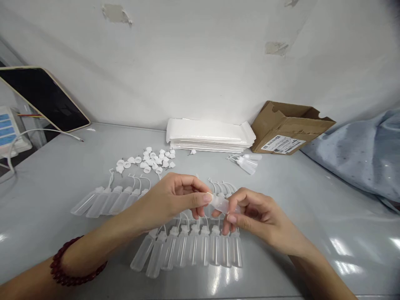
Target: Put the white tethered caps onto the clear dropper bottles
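Note:
Between my two hands is a small translucent plastic squeeze bottle (221,204), tilted with its neck toward the left. My left hand (187,198) pinches the neck end between thumb and fingers; whether a cap is under those fingertips is hidden. Around the body of the bottle, my right hand (250,212) closes thumb and fingers. Below the hands lies a row of similar bottles (193,248) with thin white strap caps. Another group of bottles (108,200) lies left, partly behind my left forearm. Loose white needle-tip caps (153,160) are scattered beyond my left hand.
A stack of white packets (209,133) lies against the wall beside an open cardboard box (287,127). A few bottles (248,163) lie before the box. A dark-screened tablet or phone (43,96) leans at left near a white cable (46,130). Bluish fabric (359,154) covers the right edge.

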